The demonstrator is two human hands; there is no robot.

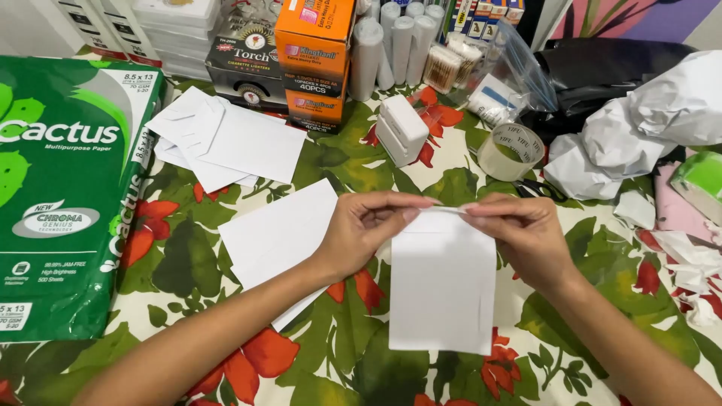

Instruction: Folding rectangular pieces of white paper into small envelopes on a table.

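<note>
A folded white sheet of paper (442,289) hangs upright over the flowered tablecloth (391,372), near the middle of the view. My left hand (362,225) pinches its top edge on the left. My right hand (526,229) pinches the same top edge on the right. Both thumbs and forefingers are closed on the paper's upper fold. More white sheets (278,233) lie flat just left of my left wrist.
A green ream of paper (64,195) lies at the left. A pile of white sheets (226,143), orange and black boxes (312,60), white rolls (395,45), a small white stamp-like block (402,129), a tape roll (511,153) and crumpled white paper (639,128) crowd the far side.
</note>
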